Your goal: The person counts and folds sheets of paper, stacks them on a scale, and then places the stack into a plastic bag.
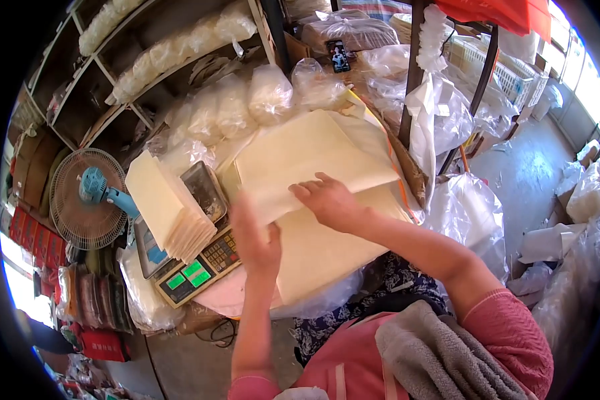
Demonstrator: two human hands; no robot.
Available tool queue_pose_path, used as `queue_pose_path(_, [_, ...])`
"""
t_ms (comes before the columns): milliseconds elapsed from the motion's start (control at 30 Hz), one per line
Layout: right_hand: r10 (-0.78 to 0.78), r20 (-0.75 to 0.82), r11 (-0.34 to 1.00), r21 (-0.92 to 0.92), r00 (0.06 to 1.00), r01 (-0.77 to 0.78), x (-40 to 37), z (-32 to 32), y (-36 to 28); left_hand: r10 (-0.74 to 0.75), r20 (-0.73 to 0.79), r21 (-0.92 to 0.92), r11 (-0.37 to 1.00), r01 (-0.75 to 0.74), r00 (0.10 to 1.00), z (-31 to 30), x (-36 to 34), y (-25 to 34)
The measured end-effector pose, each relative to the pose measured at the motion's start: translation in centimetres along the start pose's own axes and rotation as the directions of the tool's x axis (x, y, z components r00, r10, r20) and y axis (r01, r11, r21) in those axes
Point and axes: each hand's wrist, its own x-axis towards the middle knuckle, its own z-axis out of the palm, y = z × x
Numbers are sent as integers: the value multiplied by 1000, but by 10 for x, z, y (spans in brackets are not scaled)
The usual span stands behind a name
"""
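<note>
Large cream-coloured sheets (pixel 313 143) lie stacked on the worktable, the upper ones folded over with their near edge across the pile. My right hand (pixel 330 205) rests on that folded edge, fingers stretched out over the surface. My left hand (pixel 255 243), a little blurred, is raised at the left edge of the sheets with its fingers extended and thumb apart; nothing shows in it. Just left of it is a digital scale (pixel 200 270) with green displays and a keypad. A thick stack of folded cream sheets (pixel 167 200) stands on the scale.
Clear bags of pale material (pixel 233 107) line the back of the table, below shelves (pixel 107 70) holding more. A blue fan (pixel 93 190) stands at the left. A phone (pixel 338 56) leans at the back. Dark metal posts (pixel 413 87) and plastic bags (pixel 470 213) are on the right.
</note>
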Motion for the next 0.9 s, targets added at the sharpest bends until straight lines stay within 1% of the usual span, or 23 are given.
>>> queue_pose_path(33, [-91, -169, 983, 140, 981, 116, -4, -13, 2, -177, -126, -161, 975, 156, 976, -6, -4, 4])
queue_pose_path(67, [-166, -213, 974, 120, 963, 194, -12, -24, 4, -372, -86, -417, 856, 306, 924, 0, -18, -7])
queue_pose_path(100, [-241, -253, 958, 95, 937, 271, -22, -33, 7, -539, 4, -635, 649, 418, 842, 17, -40, -27])
queue_pose_path(133, [-314, -285, 936, 68, 906, 346, -34, -38, 11, -663, 138, -792, 372, 484, 736, 31, -64, -44])
queue_pose_path(167, [-249, -177, 959, 90, 952, 267, -49, -37, 13, -616, 230, -778, 349, 523, 754, 34, -83, -56])
queue_pose_path(267, [-146, -67, 969, 191, 987, 156, -97, -2, 36, -521, 157, -538, 667, 515, 839, 37, -92, -61])
queue_pose_path(300, [-126, -23, 935, 330, 992, 126, -109, 9, 49, -377, 250, -408, 794, 450, 892, 17, -77, -37])
queue_pose_path(333, [-109, 21, 882, 462, 994, 87, -120, 19, 61, -200, 346, -425, 837, 344, 916, 15, -81, -46])
queue_pose_path(367, [-95, 64, 812, 582, 993, 40, -124, 21, 65, -13, 433, -455, 860, 231, 901, 10, -86, -63])
queue_pose_path(400, [-27, 152, 776, 626, 988, -75, -125, 19, 71, 174, 503, -497, 859, 119, 846, 9, -90, -73])
queue_pose_path(467, [89, 333, 674, 674, 939, -303, -115, 0, 74, -216, 614, -457, 687, 565, 759, 6, -77, -55])
queue_pose_path(500, [489, 352, 403, 721, 798, -564, -108, 0, 56, -406, 639, -416, 532, 738, 653, 7, -67, -44])
queue_pose_path(533, [522, 357, 446, 660, 774, -605, -107, 6, 62, -566, 653, -373, 338, 864, 503, 10, -60, -37])
queue_pose_path(567, [555, 359, 485, 593, 750, -643, -105, 15, 72, -580, 606, -430, 336, 838, 544, 21, -62, -41])
queue_pose_path(600, [589, 356, 518, 522, 726, -677, -105, 21, 79, -598, 462, -337, 565, 753, 655, 30, -64, -41])
queue_pose_path(633, [599, 279, 590, 480, 750, -649, -100, 19, 75, -563, 319, -196, 748, 634, 763, 38, -64, -36])
queue_pose_path(667, [604, 291, 615, 422, 742, -667, -96, 15, 72, -479, 188, -17, 871, 491, 857, 45, -66, -34])
queue_pose_path(700, [609, 304, 638, 362, 733, -680, -90, 10, 70, -339, 324, 77, 940, 332, 883, 50, -68, -37])
queue_pose_path(733, [613, 316, 659, 302, 724, -689, -85, 7, 68, -201, 463, 146, 978, 150, 863, 54, -69, -38])
queue_pose_path(767, [604, 243, 695, 305, 759, -651, -85, 14, 67, -76, 598, 183, 982, -44, 798, 56, -68, -39])
queue_pose_path(833, [567, 96, 768, 299, 818, -567, -86, 32, 68, -72, 658, 191, 979, -74, 749, 50, -67, -33])
queue_pose_path(867, [452, 74, 865, 204, 889, -457, -78, 21, 61, -66, 688, 192, 977, -93, 722, 48, -64, -30])
queue_pose_path(900, [329, 68, 937, 105, 942, -334, -70, 7, 54, -31, 669, 170, 979, -113, 743, 51, -65, -34])
